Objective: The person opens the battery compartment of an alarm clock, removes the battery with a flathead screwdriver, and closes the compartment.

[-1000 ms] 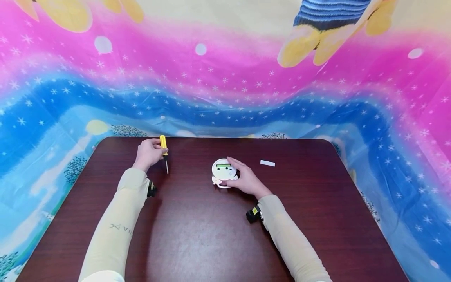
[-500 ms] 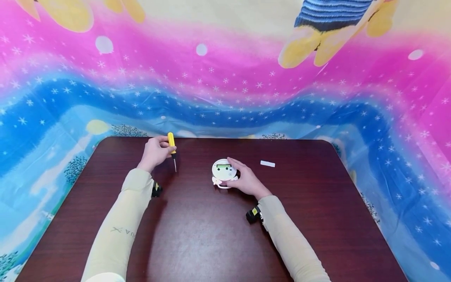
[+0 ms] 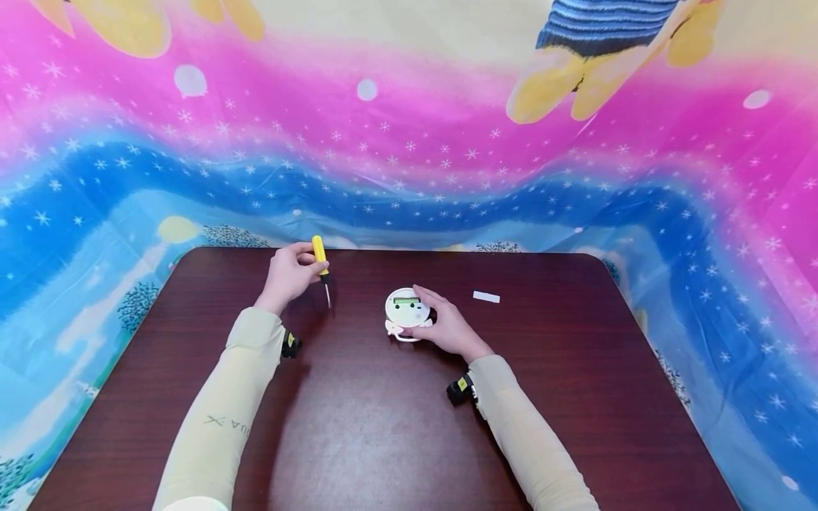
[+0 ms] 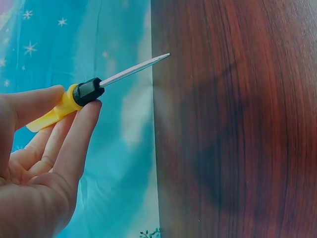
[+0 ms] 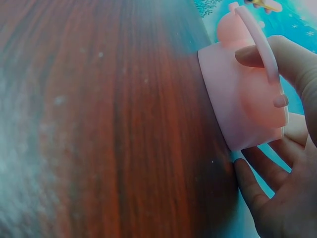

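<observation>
My left hand [image 3: 289, 277] pinches a yellow-handled screwdriver [image 3: 320, 255] between thumb and fingers, its thin shaft slanting down over the table. In the left wrist view the black collar of the screwdriver [image 4: 89, 91] lies between the thumb and a finger, and the bare metal tip points away from the hand. My right hand [image 3: 450, 326] grips the side of a round, pale alarm clock [image 3: 406, 310] lying flat on the table. A green-lined slot and two dark knobs show on its upper side. The right wrist view shows its handle and rounded bells [image 5: 260, 99], thumb against them.
A small white strip [image 3: 486, 297] lies on the dark wooden table [image 3: 358, 426], to the right of the clock. A printed cloth backdrop [image 3: 409, 156] hangs behind the table and along its sides.
My left hand has moved to the right with the screwdriver, bringing it closer to the alarm clock. The right hand and the clock have stayed in place.
</observation>
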Demonstrator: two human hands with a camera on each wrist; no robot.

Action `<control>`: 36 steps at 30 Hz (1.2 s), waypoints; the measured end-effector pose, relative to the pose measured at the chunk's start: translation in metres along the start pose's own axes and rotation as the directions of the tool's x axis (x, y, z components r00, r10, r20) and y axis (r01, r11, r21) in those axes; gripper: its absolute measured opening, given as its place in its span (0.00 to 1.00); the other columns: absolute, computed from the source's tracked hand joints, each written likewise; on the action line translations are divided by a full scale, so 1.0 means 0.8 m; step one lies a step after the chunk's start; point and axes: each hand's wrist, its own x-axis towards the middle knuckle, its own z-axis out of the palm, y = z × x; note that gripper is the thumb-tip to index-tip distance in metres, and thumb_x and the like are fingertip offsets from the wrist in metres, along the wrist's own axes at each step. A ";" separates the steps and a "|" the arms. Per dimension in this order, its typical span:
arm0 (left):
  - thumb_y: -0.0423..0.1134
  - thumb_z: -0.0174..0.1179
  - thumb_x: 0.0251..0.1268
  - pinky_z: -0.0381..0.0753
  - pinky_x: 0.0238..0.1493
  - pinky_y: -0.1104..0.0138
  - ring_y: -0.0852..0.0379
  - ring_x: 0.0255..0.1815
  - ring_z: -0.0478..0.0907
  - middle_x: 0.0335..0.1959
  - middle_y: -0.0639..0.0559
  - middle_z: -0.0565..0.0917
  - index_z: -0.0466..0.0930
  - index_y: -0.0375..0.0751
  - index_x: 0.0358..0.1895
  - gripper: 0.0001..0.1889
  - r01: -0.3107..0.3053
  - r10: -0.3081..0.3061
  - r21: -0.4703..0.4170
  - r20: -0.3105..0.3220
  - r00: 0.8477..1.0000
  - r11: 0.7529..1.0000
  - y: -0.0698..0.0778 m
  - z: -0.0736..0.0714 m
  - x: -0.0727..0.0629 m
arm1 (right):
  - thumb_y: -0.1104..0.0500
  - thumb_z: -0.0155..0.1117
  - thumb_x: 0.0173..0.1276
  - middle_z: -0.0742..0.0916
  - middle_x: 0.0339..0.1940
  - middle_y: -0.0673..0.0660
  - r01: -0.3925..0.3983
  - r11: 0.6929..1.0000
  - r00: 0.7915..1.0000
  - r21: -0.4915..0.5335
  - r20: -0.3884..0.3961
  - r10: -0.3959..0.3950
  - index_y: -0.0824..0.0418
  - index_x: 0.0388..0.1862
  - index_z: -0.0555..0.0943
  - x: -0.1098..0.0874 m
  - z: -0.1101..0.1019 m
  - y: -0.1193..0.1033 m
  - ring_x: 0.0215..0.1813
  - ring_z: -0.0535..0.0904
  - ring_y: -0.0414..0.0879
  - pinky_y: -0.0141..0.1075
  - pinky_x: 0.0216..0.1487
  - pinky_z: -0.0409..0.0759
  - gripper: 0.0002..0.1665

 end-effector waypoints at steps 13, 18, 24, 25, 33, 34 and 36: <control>0.27 0.66 0.68 0.87 0.43 0.57 0.43 0.40 0.87 0.46 0.33 0.83 0.75 0.26 0.62 0.21 0.003 -0.003 -0.079 -0.002 1.000 0.997 0.013 0.011 -0.004 | 0.52 0.81 0.59 0.66 0.80 0.51 0.007 1.000 1.000 -0.004 -0.007 -0.007 0.60 0.81 0.62 0.001 0.002 0.002 0.79 0.58 0.47 0.45 0.74 0.61 0.55; 0.27 0.65 0.69 0.86 0.45 0.55 0.47 0.41 0.87 0.50 0.31 0.83 0.73 0.25 0.62 0.21 0.003 -0.001 -0.124 0.017 1.000 0.992 0.014 0.017 -0.004 | 0.50 0.81 0.59 0.66 0.80 0.51 0.009 1.000 1.000 0.005 -0.012 -0.009 0.59 0.81 0.63 0.001 0.002 0.004 0.79 0.58 0.47 0.46 0.74 0.62 0.56; 0.27 0.65 0.69 0.87 0.42 0.62 0.52 0.42 0.87 0.52 0.32 0.84 0.72 0.26 0.61 0.21 0.001 0.005 -0.186 0.033 0.999 0.983 0.014 0.022 -0.004 | 0.49 0.81 0.59 0.66 0.80 0.51 0.007 1.000 1.000 0.006 -0.010 -0.007 0.59 0.81 0.62 0.002 0.002 0.005 0.79 0.58 0.47 0.46 0.74 0.63 0.56; 0.27 0.65 0.69 0.87 0.41 0.63 0.52 0.41 0.87 0.51 0.32 0.85 0.72 0.26 0.61 0.21 -0.003 0.009 -0.196 0.029 1.000 0.981 0.015 0.023 -0.005 | 0.49 0.81 0.59 0.66 0.80 0.51 0.006 1.000 1.000 0.006 -0.009 -0.006 0.58 0.81 0.62 0.002 0.002 0.005 0.79 0.58 0.47 0.46 0.74 0.62 0.56; 0.26 0.68 0.66 0.87 0.40 0.64 0.52 0.40 0.88 0.48 0.32 0.86 0.73 0.27 0.59 0.21 -0.035 0.033 -0.218 -0.015 0.999 0.975 0.022 0.031 -0.010 | 0.48 0.81 0.59 0.66 0.80 0.49 0.000 1.000 1.000 0.013 -0.006 0.000 0.57 0.81 0.62 0.002 0.002 0.005 0.79 0.57 0.45 0.44 0.74 0.62 0.56; 0.27 0.68 0.66 0.87 0.39 0.64 0.51 0.40 0.88 0.48 0.33 0.86 0.74 0.29 0.60 0.21 -0.036 0.033 -0.219 -0.017 0.999 0.975 0.023 0.031 -0.010 | 0.48 0.81 0.59 0.66 0.80 0.49 0.000 1.000 1.000 0.014 -0.006 0.000 0.57 0.81 0.62 0.002 0.002 0.005 0.79 0.57 0.45 0.44 0.74 0.62 0.56; 0.27 0.68 0.65 0.87 0.40 0.64 0.51 0.41 0.88 0.48 0.34 0.86 0.74 0.30 0.61 0.23 -0.039 0.035 -0.218 -0.021 0.999 0.975 0.024 0.032 -0.011 | 0.48 0.81 0.59 0.66 0.80 0.49 -0.004 1.000 1.000 0.012 -0.005 0.004 0.57 0.81 0.62 0.002 0.002 0.005 0.79 0.57 0.45 0.44 0.74 0.62 0.56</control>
